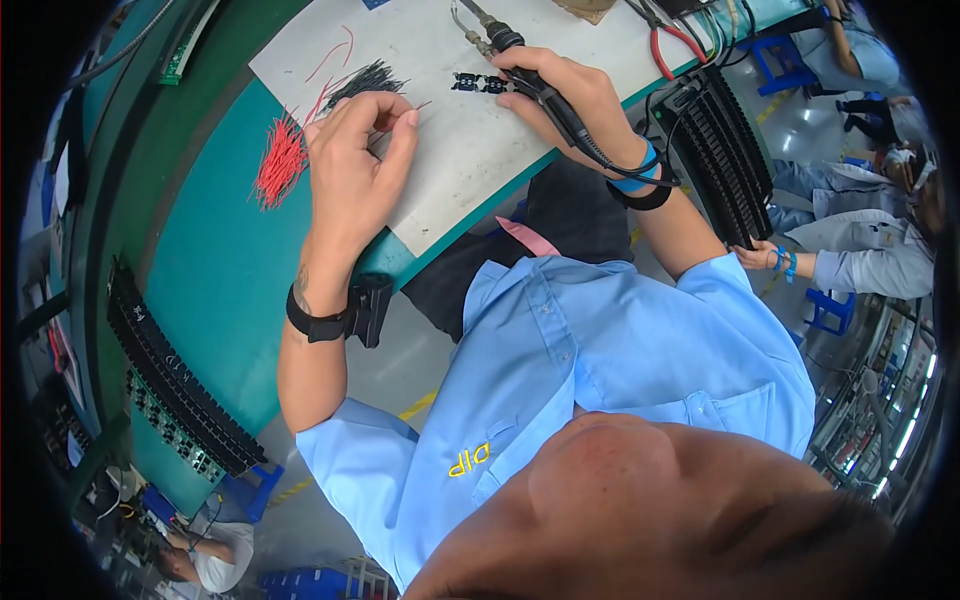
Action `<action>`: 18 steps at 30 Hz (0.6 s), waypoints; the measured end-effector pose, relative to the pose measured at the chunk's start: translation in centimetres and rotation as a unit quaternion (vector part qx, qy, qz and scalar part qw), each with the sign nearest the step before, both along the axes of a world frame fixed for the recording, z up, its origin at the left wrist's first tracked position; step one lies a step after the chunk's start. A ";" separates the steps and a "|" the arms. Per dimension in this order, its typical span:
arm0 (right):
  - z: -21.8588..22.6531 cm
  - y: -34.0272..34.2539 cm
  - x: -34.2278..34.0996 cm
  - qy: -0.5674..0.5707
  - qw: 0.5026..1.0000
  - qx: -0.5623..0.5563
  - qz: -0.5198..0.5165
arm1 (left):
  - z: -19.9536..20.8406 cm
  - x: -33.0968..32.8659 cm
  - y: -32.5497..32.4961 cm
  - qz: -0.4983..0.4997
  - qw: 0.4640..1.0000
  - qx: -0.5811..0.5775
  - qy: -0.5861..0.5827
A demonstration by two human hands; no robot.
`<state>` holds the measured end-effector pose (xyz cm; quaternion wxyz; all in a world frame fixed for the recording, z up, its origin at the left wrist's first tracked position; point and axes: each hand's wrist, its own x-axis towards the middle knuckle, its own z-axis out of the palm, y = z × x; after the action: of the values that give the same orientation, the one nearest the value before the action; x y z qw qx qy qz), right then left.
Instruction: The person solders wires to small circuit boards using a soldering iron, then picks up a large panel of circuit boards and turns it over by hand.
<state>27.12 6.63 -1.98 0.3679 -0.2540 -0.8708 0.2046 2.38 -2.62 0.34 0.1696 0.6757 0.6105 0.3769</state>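
Note:
My left hand [355, 165] is closed in a pinch above the pale work sheet [450, 175]. A thin reddish wire [424, 104] sticks out past its thumb and fingertip. Beside that hand lie a bundle of red wires [281, 165] and a heap of black wires [372, 78]. My right hand [575, 100] is wrapped round the black handle of a soldering iron [545, 95], whose cord runs back over the wrist. Close to the right fingertips sits a short row of small black parts [480, 83]; whether the fingers touch it is unclear.
Red-handled pliers [660, 50] lie at the far right of the teal bench [225, 250]. Long black racks stand right [715, 150] and left [180, 375], green circuit boards [170, 425] along the left one. A co-worker's hand [760, 255] touches the right rack.

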 end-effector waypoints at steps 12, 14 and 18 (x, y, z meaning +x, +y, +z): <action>-1.6 1.2 0.2 0.024 0.992 0.123 -0.011 | -0.3 0.0 -0.2 -0.005 1.000 -0.016 0.004; -1.5 0.9 0.0 0.036 0.994 0.104 -0.021 | -0.3 0.0 -0.3 -0.003 1.000 -0.020 0.002; -0.9 0.0 -0.9 0.092 0.994 0.038 -0.033 | 0.2 0.2 -0.3 -0.005 1.000 -0.022 0.009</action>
<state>26.21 6.58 -2.90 0.4626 -0.2483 -0.8314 0.1819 2.58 -2.97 0.51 0.1809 0.6784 0.6165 0.3563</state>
